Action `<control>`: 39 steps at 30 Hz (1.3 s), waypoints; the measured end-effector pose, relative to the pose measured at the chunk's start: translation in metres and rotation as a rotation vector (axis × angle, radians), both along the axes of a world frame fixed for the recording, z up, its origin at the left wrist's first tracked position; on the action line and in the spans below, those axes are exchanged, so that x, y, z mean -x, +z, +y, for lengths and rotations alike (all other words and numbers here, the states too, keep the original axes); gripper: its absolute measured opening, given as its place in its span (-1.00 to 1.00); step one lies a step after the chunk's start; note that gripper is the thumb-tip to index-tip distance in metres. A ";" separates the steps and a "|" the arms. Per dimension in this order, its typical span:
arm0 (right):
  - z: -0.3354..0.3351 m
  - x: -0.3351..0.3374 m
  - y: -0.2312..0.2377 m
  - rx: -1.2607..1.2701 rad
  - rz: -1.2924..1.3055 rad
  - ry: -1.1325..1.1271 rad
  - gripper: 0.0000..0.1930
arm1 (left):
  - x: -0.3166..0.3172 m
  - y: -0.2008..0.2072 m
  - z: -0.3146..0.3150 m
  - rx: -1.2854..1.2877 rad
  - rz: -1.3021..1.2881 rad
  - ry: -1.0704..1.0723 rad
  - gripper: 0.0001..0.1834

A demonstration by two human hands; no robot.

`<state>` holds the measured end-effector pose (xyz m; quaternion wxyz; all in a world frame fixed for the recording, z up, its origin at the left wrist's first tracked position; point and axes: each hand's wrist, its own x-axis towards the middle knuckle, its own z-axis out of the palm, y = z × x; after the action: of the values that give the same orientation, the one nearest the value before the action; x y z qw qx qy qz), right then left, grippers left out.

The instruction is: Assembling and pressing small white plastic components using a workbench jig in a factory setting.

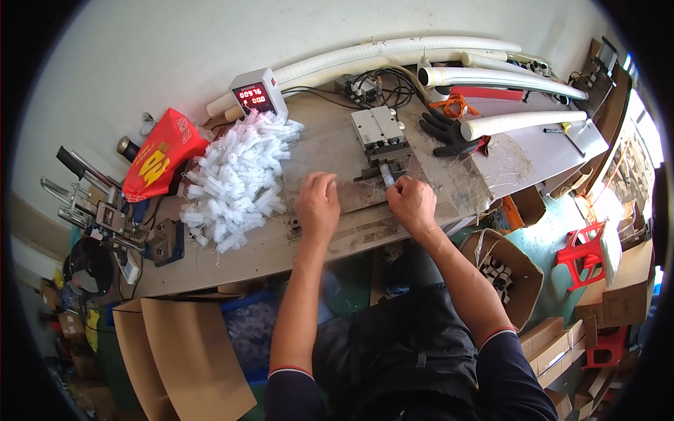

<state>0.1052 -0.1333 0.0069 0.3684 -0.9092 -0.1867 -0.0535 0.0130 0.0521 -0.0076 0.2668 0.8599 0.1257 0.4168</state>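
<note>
My right hand is closed at the front of a small metal fixture on the bench. Its fingertips meet the near end of a small whitish piece that sits in the fixture's jaw. To the left, my left hand hovers over the bench plate with its fingers curled together; whatever they may hold is hidden. Beside that hand lies a big heap of small white ribbed plastic pieces. The metal block with a pale top forms the rear of the fixture.
Behind the heap stands a counter box with a red display, next to a red bag. A hand-lever press occupies the left end. Black gloves and white tubes lie right and behind. Cardboard boxes flank me below.
</note>
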 end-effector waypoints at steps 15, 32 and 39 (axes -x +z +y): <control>0.004 -0.002 0.002 -0.015 0.027 -0.034 -0.76 | 0.001 0.004 -0.002 0.011 0.025 0.005 -0.88; 0.000 0.002 -0.005 -0.152 -0.072 -0.021 -0.71 | -0.002 0.008 -0.007 -0.058 0.015 0.006 -0.86; -0.002 0.003 -0.005 -0.210 -0.096 -0.044 -0.70 | -0.009 0.010 -0.026 -0.074 0.100 -0.097 -0.78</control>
<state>0.1019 -0.1351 0.0015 0.4508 -0.8659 -0.1774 -0.1244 0.0223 0.0263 0.0023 0.2482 0.8940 0.0816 0.3641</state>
